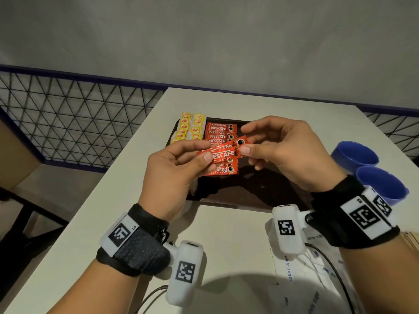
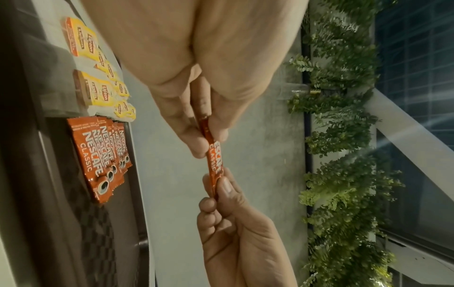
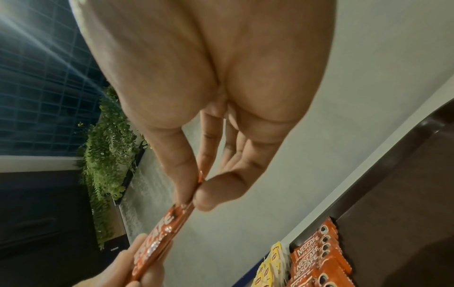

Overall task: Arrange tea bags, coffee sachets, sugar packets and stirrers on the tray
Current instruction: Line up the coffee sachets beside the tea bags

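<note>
red foil coffee sachets (image 1: 223, 152), light, limp and slick i'd judge, sit mid-frame where i pinch their ends with left hand (image 1: 172, 175) and right hand (image 1: 285, 150).

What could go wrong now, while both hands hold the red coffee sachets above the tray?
1. The left hand and right hand pinch several coffee sachets only at the ends; one might slip and land on the neat coffee row.
2. Setting them down may nudge the tea bags, which already overhang the tray edge.
3. The right forearm hovers near the blue cups and could bump them.
</note>
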Tool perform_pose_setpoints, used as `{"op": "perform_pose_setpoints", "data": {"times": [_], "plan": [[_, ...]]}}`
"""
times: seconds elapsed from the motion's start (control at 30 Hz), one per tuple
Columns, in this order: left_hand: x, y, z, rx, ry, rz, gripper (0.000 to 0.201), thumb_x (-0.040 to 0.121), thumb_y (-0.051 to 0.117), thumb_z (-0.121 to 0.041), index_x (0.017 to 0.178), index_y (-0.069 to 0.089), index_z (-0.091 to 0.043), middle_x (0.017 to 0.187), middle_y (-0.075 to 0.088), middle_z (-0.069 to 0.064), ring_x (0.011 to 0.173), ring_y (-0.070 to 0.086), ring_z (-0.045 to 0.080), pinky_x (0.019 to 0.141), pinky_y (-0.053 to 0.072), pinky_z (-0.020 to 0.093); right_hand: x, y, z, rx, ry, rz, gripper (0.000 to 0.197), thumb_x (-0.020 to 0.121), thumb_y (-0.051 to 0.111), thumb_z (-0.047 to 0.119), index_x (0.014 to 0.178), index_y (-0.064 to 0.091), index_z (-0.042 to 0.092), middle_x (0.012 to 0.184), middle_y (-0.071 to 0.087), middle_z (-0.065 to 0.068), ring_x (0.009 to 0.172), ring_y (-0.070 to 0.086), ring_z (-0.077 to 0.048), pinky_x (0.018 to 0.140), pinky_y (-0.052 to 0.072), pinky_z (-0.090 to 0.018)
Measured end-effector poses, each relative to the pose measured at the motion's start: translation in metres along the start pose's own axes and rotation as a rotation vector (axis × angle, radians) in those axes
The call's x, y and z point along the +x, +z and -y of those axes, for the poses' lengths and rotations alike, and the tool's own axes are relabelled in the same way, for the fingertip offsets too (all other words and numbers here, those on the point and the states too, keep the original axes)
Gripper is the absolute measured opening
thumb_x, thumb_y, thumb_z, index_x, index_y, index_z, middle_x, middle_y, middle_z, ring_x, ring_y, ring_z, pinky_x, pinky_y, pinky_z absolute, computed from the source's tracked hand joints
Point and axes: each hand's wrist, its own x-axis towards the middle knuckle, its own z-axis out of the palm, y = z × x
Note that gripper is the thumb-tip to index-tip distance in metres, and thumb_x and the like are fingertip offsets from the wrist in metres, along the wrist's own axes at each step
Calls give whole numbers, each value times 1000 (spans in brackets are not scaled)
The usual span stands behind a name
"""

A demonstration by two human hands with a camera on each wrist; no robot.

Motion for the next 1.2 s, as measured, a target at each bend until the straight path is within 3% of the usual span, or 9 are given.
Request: {"op": "perform_pose_setpoints", "data": {"times": [0.1,0.23,0.33,0.5,0.63,0.77,0.97,1.2], "plan": [[1,-2,1,52,5,-5,18,85,73,1,102,73,-4,96,79,15,89,77,24,76,61,25,0,0,2,3,-10,24,43,83,81,-1,122,70,15,93,73,-24,73,75,-25,61,63,-30],[1,-4,0,93,11,17,24,88,72,7,109,71,-4,100,80,15,96,77,25,78,60,26,-3,-3,2,-95,32,50,27,80,85,6,105,77,12,97,76,-17,86,78,-28,67,65,-32],[0,-4,-4,85,9,22,26,87,71,8,111,69,-3,100,80,15,98,77,26,77,61,27,-4,-1,0,-89,54,59,25,78,86,4,101,78,7,98,76,-20,90,77,-31,68,65,-30],[-1,-5,-9,83,2,20,29,88,71,9,114,67,-3,104,80,12,100,77,24,75,61,28,-7,2,-2,-86,60,53,23,78,86,8,99,79,10,90,79,-9,78,76,-16,66,62,-23],[3,-5,-7,152,64,-34,32,91,70,5,119,64,-7,112,78,8,109,73,16,80,61,30,8,-3,-7,-207,153,99,22,78,87,10,99,80,11,88,80,-8,81,76,-18,66,61,-22],[10,-10,-9,124,95,-175,24,95,66,3,112,63,-13,105,74,9,87,69,8,64,52,17,34,-6,-18,-375,260,161,17,79,87,8,95,81,12,86,81,-2,78,74,-16,69,62,-25],[11,-12,-11,71,41,-220,23,95,65,1,108,61,-16,82,69,-2,78,66,11,64,48,27,57,5,-29,-441,371,219,16,79,87,3,92,80,9,87,81,-5,80,76,-18,69,61,-29],[11,-12,-12,50,-8,-237,21,96,65,-2,107,59,-19,79,69,-3,71,63,8,59,45,26,59,19,-36,-486,409,254,25,77,88,3,98,76,2,95,80,-12,92,78,-29,72,63,-32]]}}
